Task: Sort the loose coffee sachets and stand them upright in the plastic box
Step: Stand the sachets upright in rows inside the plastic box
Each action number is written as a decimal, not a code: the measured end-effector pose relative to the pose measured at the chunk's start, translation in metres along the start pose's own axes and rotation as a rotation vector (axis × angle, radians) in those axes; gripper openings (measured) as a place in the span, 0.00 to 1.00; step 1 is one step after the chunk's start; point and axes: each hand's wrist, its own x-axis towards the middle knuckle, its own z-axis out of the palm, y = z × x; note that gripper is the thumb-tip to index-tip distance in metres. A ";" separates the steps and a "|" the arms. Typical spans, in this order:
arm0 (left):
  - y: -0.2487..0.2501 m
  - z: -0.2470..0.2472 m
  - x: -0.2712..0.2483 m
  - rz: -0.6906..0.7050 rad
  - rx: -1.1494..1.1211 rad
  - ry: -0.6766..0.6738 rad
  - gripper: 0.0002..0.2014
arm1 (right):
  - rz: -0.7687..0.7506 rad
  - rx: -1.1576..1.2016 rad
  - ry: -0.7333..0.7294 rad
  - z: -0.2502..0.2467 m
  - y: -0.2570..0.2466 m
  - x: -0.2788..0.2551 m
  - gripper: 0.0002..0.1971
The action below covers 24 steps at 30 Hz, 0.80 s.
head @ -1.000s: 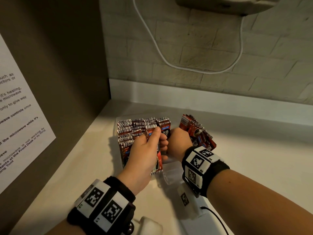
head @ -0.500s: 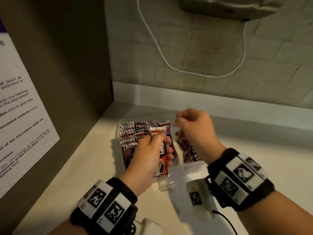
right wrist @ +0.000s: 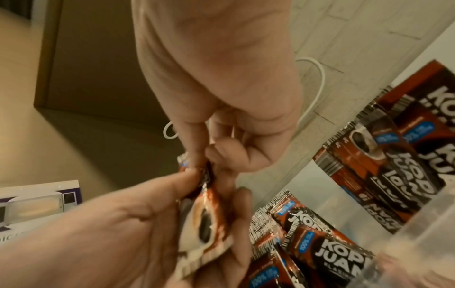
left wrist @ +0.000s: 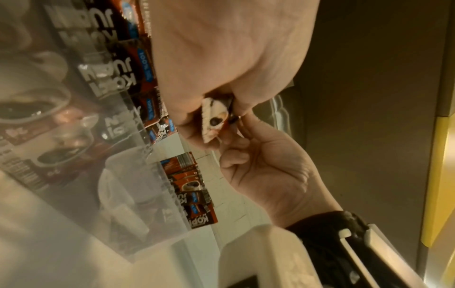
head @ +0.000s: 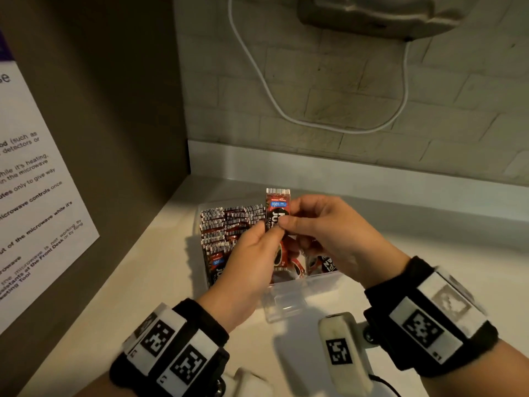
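Both hands hold one red coffee sachet (head: 277, 206) upright above the clear plastic box (head: 303, 283). My left hand (head: 267, 232) pinches its lower left side, and my right hand (head: 287, 224) pinches it from the right. The left wrist view shows the sachet's bottom edge (left wrist: 213, 118) between the left fingers, with the right hand (left wrist: 261, 175) just under it. In the right wrist view the sachet (right wrist: 204, 222) lies across the left hand (right wrist: 138, 220). Several sachets (head: 229, 222) stand in rows in the box's left part. Loose sachets (head: 323, 263) lie in its right part.
The box stands on a pale counter (head: 148, 282) in a corner. A dark side panel carrying a printed notice (head: 34, 202) is on the left, and a brick wall with a looping white cable (head: 274, 101) is behind. A clear latch (head: 286, 306) juts from the box's near wall.
My right hand rose from the loose sachets in the box and now pinches the sachet in my left hand. The left hand has lifted that sachet higher and more upright.
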 end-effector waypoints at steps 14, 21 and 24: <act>-0.001 -0.076 -0.018 -0.078 0.234 0.195 0.40 | 0.394 -0.496 0.089 -0.003 0.021 0.033 0.07; -0.035 -0.072 -0.016 -0.113 0.239 0.136 0.34 | 0.446 -0.691 -0.026 0.011 0.039 0.045 0.13; -0.042 -0.073 -0.012 -0.087 0.268 0.153 0.32 | 0.454 -0.706 -0.022 0.015 0.043 0.047 0.14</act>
